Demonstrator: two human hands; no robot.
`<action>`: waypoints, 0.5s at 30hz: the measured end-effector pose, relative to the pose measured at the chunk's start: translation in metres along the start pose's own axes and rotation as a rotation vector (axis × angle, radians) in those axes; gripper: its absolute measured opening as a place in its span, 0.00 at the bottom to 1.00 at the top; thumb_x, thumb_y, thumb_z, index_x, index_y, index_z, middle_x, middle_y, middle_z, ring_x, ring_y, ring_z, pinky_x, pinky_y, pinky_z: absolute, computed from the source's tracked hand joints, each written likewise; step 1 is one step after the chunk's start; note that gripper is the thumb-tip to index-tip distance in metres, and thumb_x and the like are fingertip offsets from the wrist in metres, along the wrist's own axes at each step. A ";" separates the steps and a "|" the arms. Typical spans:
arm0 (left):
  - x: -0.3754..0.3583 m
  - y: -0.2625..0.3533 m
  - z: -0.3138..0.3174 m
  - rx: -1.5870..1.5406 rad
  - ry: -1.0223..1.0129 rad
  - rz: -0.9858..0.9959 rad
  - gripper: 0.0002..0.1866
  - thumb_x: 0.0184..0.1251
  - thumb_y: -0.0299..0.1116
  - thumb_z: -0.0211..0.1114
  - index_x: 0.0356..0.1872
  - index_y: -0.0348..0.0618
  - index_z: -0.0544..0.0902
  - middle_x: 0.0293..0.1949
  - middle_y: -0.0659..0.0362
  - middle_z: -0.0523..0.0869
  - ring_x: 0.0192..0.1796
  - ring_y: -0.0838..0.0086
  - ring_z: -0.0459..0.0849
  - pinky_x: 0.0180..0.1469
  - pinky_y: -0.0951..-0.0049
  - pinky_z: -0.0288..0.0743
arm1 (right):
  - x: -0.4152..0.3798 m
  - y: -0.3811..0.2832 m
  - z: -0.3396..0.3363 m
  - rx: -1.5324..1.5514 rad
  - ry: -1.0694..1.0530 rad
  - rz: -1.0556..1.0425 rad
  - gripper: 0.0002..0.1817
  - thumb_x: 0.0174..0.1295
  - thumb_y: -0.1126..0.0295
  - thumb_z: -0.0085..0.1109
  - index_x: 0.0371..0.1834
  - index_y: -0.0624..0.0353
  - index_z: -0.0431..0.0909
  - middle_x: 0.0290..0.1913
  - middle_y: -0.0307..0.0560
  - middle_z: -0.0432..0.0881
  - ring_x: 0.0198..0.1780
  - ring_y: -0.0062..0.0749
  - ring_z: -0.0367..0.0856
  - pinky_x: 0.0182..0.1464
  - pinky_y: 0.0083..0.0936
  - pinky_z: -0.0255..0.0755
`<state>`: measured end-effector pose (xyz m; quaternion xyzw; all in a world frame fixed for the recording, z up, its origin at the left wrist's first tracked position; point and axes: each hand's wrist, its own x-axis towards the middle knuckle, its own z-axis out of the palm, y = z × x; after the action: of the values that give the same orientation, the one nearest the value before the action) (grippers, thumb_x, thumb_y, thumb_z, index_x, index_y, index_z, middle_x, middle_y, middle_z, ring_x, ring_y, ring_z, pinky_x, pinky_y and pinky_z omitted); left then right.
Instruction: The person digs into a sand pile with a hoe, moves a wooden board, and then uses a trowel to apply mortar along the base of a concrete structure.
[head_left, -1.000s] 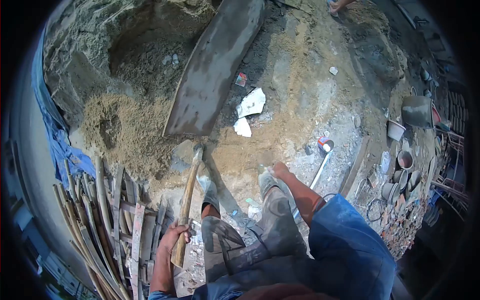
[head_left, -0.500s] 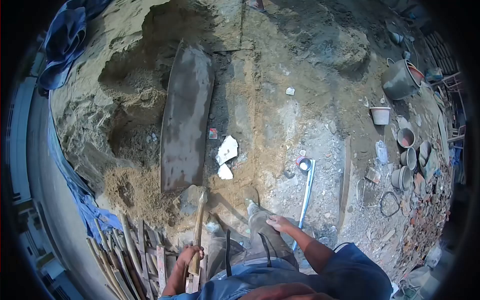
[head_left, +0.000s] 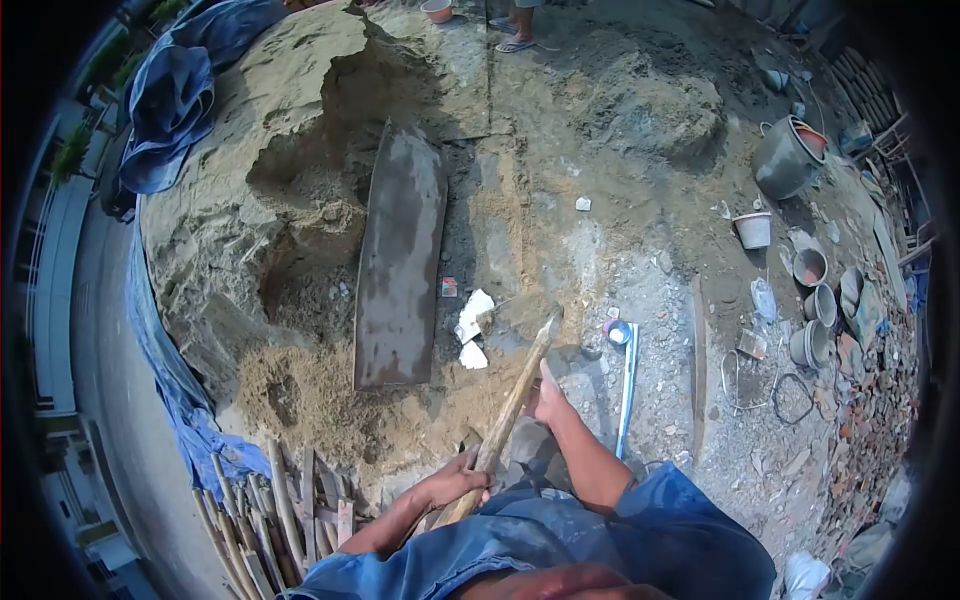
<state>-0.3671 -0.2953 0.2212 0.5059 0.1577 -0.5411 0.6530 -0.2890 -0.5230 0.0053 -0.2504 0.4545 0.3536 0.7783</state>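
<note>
A hoe (head_left: 514,404) with a long wooden handle slants up and to the right across my front, its head above the ground just right of the white broken pieces (head_left: 473,328). My left hand (head_left: 455,482) is wrapped round the lower part of the handle, close to my waist. Higher up, my right hand (head_left: 546,398) is beside the handle on its right side, fingers stretched upward and right at the wood. Left of the hoe lies a long, dark curved sheet (head_left: 402,265) against the dug sand pile (head_left: 285,190). My legs are mostly hidden behind my arms and shirt.
A person's sandalled feet (head_left: 515,44) stand at the top. Wooden stakes (head_left: 285,505) lean at lower left beside a blue tarp (head_left: 180,400). A white-blue pipe (head_left: 628,390) lies at right. Buckets (head_left: 752,230), wire and rubble (head_left: 850,460) fill the far right.
The hoe has swung from my left to the middle, its head up and to the right. My right hand has left my knee and come to the handle. The view has tilted up.
</note>
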 end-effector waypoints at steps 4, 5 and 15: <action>-0.009 0.018 0.004 0.174 -0.115 0.047 0.25 0.61 0.35 0.62 0.57 0.38 0.66 0.34 0.60 0.77 0.29 0.77 0.80 0.34 0.76 0.75 | -0.012 -0.027 0.014 0.376 0.103 -0.133 0.23 0.61 0.44 0.57 0.33 0.54 0.71 0.26 0.45 0.76 0.27 0.37 0.76 0.37 0.40 0.77; -0.008 0.025 0.006 0.249 -0.123 0.048 0.27 0.61 0.36 0.63 0.59 0.38 0.66 0.35 0.59 0.78 0.30 0.77 0.80 0.34 0.76 0.76 | -0.009 -0.030 0.003 0.287 0.049 -0.207 0.19 0.61 0.49 0.59 0.30 0.54 0.70 0.24 0.42 0.73 0.25 0.34 0.74 0.33 0.35 0.75; -0.027 -0.027 -0.128 0.406 0.717 0.141 0.31 0.61 0.34 0.61 0.65 0.36 0.65 0.41 0.46 0.82 0.32 0.67 0.85 0.37 0.69 0.81 | -0.018 -0.078 -0.108 0.402 0.317 -0.428 0.08 0.55 0.75 0.59 0.27 0.55 0.68 0.18 0.40 0.69 0.18 0.31 0.69 0.23 0.27 0.72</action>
<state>-0.3568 -0.1715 0.1725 0.7903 0.2300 -0.3049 0.4791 -0.2913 -0.6542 -0.0230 -0.2335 0.5678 0.0418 0.7883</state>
